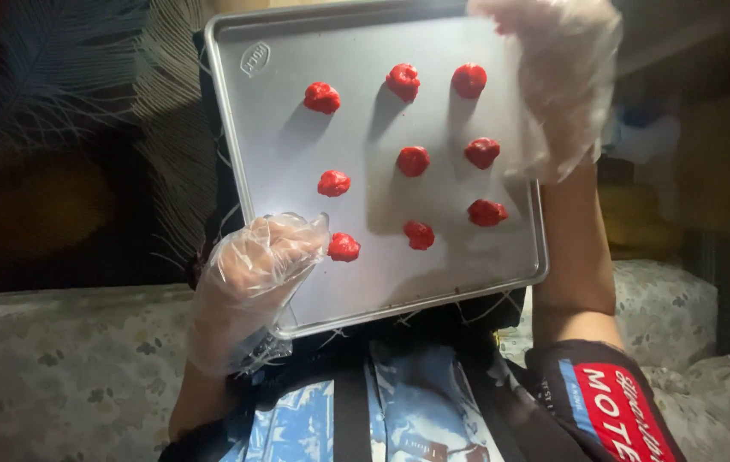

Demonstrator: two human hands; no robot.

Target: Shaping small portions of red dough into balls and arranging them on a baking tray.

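A silver metal baking tray (296, 162) is held up tilted in front of me, with several small red dough lumps (413, 161) in rows on it. My left hand (254, 274), in a clear plastic glove, grips the tray's lower left corner; its thumb lies on the tray surface next to one red lump (344, 247). My right hand (557, 85), also in a clear glove and motion-blurred, covers the tray's upper right edge and seems to hold it there. The nearest lumps to it are the right column (482, 152).
Under the tray lies blue, black and white printed cloth (416, 411). A pale floral cushion or sofa (65, 368) spans the lower left and right. Dark fabric with a feather pattern (83, 111) fills the upper left. The right background is dim and blurred.
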